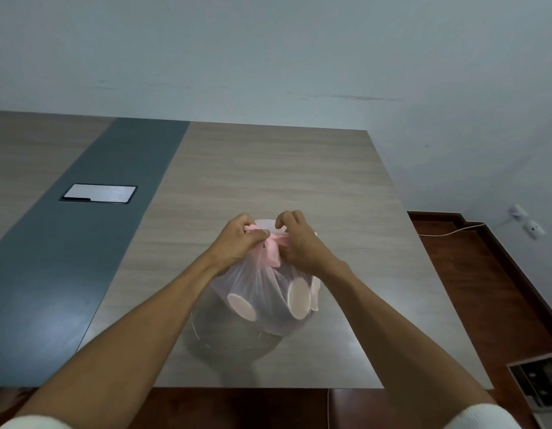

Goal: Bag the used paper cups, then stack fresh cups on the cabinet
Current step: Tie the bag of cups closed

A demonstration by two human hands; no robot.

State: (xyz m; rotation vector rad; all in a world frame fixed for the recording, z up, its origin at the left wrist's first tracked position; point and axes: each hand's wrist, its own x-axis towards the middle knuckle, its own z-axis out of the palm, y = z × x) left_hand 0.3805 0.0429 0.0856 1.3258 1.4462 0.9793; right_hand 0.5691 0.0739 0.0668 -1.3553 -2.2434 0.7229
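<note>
A thin pink translucent plastic bag (265,305) stands on the wooden table (268,168), bulging with white paper cups (299,298) whose round ends press against the film. Its gathered neck sits between both hands. My left hand (239,243) pinches the twisted left handle strip. My right hand (299,243) grips the right strip at the knot. The bag's base and the cups deeper inside are hidden by the film and my forearms.
A dark blue-grey band (83,243) runs down the table's left part, with a silver socket cover plate (100,194) set in it. To the right lie a red-brown floor (485,289), a wall plug with a white cable (522,221) and a box (537,379).
</note>
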